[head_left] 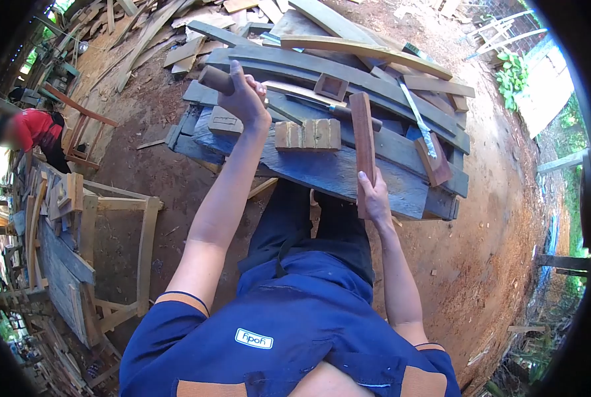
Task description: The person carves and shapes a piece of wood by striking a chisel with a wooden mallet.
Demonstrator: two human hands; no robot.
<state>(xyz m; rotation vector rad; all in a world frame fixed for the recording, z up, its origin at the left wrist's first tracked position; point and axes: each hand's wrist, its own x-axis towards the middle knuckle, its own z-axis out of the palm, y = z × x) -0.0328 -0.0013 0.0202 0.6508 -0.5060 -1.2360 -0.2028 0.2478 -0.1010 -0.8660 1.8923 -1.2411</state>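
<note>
My left hand (246, 102) is closed at the left of the workbench, around a dark cylindrical wooden piece (216, 79); its exact kind is hard to make out. My right hand (375, 198) grips the lower end of a long reddish-brown wooden strip (362, 132), which stands out over the bench's near edge. Between my hands, two light-brown wooden blocks (307, 135) sit side by side on the bench top. Another block (225, 122) lies under my left forearm. A dark tool handle (355, 116) passes behind the strip.
The grey plank workbench (322, 173) carries a square wooden piece with a recess (330, 87) and an angled wooden piece (433, 162). Boards lie heaped behind it. A person in a red shirt (41, 132) bends at the left, near a wooden frame (148, 255).
</note>
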